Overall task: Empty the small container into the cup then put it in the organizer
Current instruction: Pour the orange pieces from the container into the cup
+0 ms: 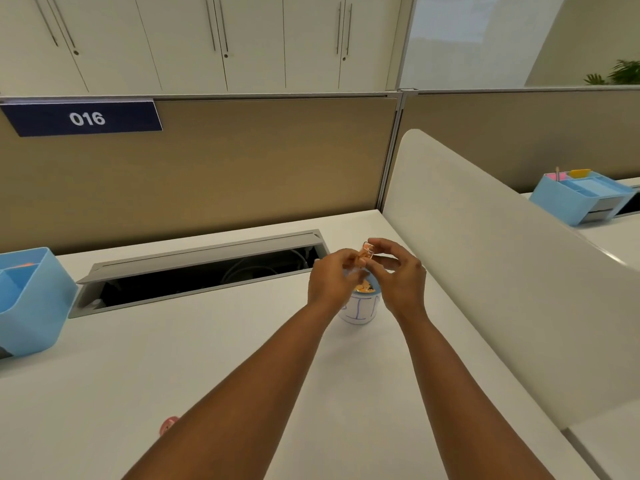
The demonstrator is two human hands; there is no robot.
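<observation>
White desk [194, 358] spans the lower view; taken here as the landmark. Behind the desk, a tan partition [242, 168] is seen, with a navy plate reading "016" [83, 118] fixed at its upper left. Along the desk's right edge a white rounded divider panel [485, 271] is set. At the desk's back, a grey cable tray [201, 271] is found with its lid raised; dark cables are visible inside.

At the desk's left edge a light blue organizer [31, 306] is stood, partly cut off by the frame. A second blue organizer [578, 199] is seen on the neighbouring desk, beyond the divider.

Toward the desk's right rear, a white paper cup [358, 310] with blue markings is stood upright; small orange pieces are visible at its mouth.

Directly above the cup, a small clear container [366, 255] with orange contents is held between both hands. Left hand [330, 278] is closed around its near side; right hand [400, 275] is pinching its top with fingertips. Whether the container is tilted cannot be told.

At the desk's near edge, a small pink object [168, 423] is glimpsed beside the left forearm; not identifiable.
</observation>
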